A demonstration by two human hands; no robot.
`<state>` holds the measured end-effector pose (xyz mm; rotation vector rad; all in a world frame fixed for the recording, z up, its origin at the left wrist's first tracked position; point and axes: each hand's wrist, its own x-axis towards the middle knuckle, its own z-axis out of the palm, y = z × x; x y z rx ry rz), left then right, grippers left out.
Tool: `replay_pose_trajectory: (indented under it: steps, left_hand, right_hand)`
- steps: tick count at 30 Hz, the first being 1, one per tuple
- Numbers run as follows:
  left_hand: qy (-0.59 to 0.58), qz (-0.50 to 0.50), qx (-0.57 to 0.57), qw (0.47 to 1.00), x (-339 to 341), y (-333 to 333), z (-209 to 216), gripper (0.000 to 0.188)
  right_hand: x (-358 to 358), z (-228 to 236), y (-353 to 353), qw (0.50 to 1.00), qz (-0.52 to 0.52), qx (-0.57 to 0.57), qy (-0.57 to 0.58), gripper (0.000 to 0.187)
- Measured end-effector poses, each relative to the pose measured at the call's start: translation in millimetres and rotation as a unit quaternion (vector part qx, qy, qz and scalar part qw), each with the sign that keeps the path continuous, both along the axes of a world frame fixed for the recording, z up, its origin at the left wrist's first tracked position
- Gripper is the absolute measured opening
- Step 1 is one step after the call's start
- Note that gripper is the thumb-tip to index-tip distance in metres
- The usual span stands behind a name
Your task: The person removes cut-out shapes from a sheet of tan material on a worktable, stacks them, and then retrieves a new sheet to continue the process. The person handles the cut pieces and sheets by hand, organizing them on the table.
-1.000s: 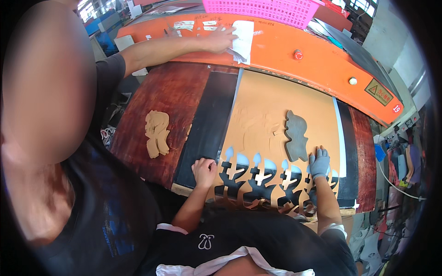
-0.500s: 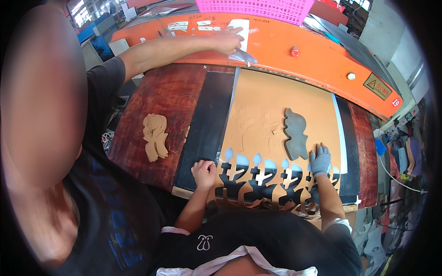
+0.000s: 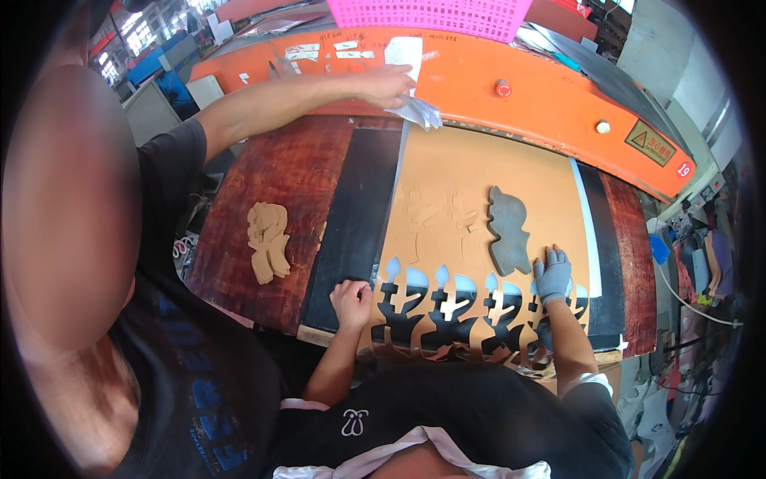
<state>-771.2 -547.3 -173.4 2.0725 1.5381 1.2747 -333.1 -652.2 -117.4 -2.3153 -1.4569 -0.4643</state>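
My left hand [image 3: 352, 303] is bare and curled into a loose fist, resting on the black strip by the near edge of the table. Nothing shows in its fingers. My right hand [image 3: 552, 275], in a grey fingerless glove, lies flat with its fingers out on the tan sheet material [image 3: 447, 172]. Just left of it sits a dark grey cutting die [image 3: 508, 231] with a wavy outline. Along the sheet's near part run several cut-out openings [image 3: 441, 299]. A small stack of tan cut pieces [image 3: 268, 242] rests on the reddish-brown board at the left.
At left, a co-worker's bare hand [image 3: 387, 85] holds paper sheets [image 3: 405, 56] against the orange machine beam [image 3: 463, 80]. The beam, with a red button [image 3: 502, 88], spans the far side. A pink basket [image 3: 431, 17] stands on top. Hanging materials [image 3: 702, 271] are at right.
The co-worker's hand and the papers have come slightly down, and the lower sheet is spread more. The whole view has shifted a little. My two hands stay where they were.
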Motion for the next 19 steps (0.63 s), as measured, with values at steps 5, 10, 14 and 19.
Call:
replay_pose_trajectory:
  steps: [5, 10, 14, 19]
  left_hand:
    - [-0.003, 0.0, -0.007, 1.0, -0.6, 1.3, -2.4, 0.002]
    - [-0.002, -0.004, -0.021, 1.0, -0.7, 1.3, -3.8, 0.003]
    - [0.0, -0.004, -0.023, 1.0, -1.8, 0.3, -3.1, 0.003]
    - [-0.004, -0.003, -0.016, 1.0, -1.3, 0.3, -2.0, 0.003]
  right_hand:
    - [0.2, -1.9, 0.8, 1.0, 0.001, 0.005, 0.001, 0.042]
    - [0.7, -1.4, 1.2, 1.0, -0.002, 0.0, 0.003, 0.042]
    - [-0.2, -2.4, 0.4, 1.0, -0.004, 0.003, 0.003, 0.042]
    - [0.0, -3.1, 0.6, 1.0, -0.007, 0.001, 0.001, 0.043]
